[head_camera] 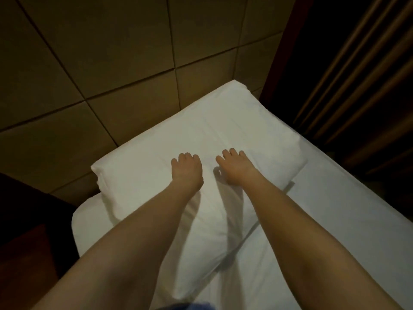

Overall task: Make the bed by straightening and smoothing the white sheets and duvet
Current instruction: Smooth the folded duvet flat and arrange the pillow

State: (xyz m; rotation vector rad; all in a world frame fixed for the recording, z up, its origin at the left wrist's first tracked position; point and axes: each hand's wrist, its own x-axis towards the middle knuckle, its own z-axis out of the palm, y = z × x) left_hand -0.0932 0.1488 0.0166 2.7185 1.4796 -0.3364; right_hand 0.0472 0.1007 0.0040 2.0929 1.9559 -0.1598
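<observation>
Both hands lie palm-down on a white pillow [201, 139], side by side near the middle of the head view. Left hand [187, 170] rests with its fingers bent at the tips against the fabric, gripping nothing. Right hand [234, 166] sits just beside it toward 3 o'clock, fingers likewise bent down onto the pillow, thumb spread toward the left hand, holding nothing. Bare forearms run in from 6 o'clock. Under the pillow a white sheet [335, 209] covers the bed, stretching toward 4 o'clock, with soft creases near the pillow's lower edge. Behind the pillow, from 9 to 12 o'clock, stands a padded panelled headboard [111, 63]. At 2 o'clock hang dark curtains [357, 74].
</observation>
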